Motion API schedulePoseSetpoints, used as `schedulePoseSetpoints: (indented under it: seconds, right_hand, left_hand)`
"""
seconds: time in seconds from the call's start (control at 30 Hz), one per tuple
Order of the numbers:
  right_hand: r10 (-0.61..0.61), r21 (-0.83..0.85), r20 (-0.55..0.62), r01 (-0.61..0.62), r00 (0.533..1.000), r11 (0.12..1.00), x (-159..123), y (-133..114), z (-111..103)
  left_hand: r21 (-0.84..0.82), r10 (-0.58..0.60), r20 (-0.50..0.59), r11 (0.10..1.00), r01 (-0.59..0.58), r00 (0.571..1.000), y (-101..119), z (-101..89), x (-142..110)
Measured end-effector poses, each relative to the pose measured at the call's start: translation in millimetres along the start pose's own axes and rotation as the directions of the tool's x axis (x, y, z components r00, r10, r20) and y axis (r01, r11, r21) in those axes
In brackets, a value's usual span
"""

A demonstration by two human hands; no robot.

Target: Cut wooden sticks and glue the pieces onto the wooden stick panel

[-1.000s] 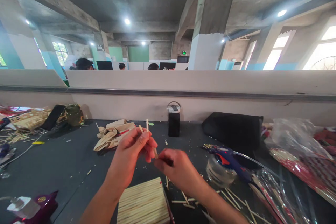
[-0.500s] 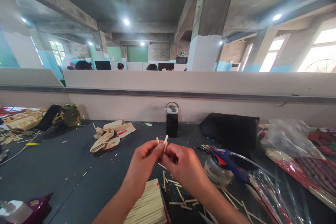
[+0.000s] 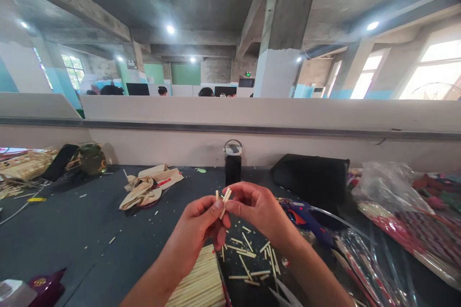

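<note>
Just below the frame's centre, the left hand point(image 3: 197, 224) and right hand point(image 3: 257, 207) pinch short sticks point(image 3: 227, 195) in a fingertip grip.

Left hand point(image 3: 201, 220) and right hand point(image 3: 257, 204) are both bare — as are the forearms point(image 3: 153, 276), narrowing toward the wrists point(image 3: 286, 232).

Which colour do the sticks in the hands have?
The sticks are pale cream; head view shows it best.

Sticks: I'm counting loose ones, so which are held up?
The pinched sticks where the left hand and right hand meet; the other sticks lie scattered on the table or packed in the block.
</note>
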State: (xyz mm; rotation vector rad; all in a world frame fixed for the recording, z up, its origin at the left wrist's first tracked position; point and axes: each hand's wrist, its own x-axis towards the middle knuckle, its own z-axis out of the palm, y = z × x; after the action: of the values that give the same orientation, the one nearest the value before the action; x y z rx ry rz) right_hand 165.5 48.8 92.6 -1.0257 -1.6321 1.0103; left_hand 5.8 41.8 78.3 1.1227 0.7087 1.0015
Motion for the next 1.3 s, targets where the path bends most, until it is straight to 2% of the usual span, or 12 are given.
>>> schedulePoseSetpoints:
  seconds: [0.1,0.27,0.43,0.63,1.0,1.3]
  right_hand:
    - [0.027,0.242,0.142,-0.061,0.989,0.968,2,3,1]
    - [0.087,0.378,0.129,-0.13,0.988,0.917,2,6,-1]
    - [0.095,0.322,0.15,-0.139,0.984,0.936,4,6,-4]
    - [0.126,0.274,0.156,-0.166,0.98,0.947,1,3,-4]
    - [0.136,0.343,0.209,-0.203,0.968,0.917,-1,3,-2]
    - [0.046,0.416,0.193,-0.124,0.98,0.901,1,8,-1]
  left_hand:
    - [-0.035,-0.038,0.054,0.999,0.04,0.998,3,0.5,-2]
    - [-0.038,-0.083,0.115,0.995,0.088,0.99,7,-1.7,-4]
    - [-0.033,-0.143,0.18,0.988,0.151,0.973,8,-5.3,-5]
    - [0.043,-0.175,0.205,0.984,0.17,0.963,9,-5.5,-7]
    - [0.084,-0.17,0.277,0.985,0.153,0.946,8,-9.2,-4]
    - [0.139,-0.126,0.226,0.986,0.096,0.966,10,-6.2,-6]
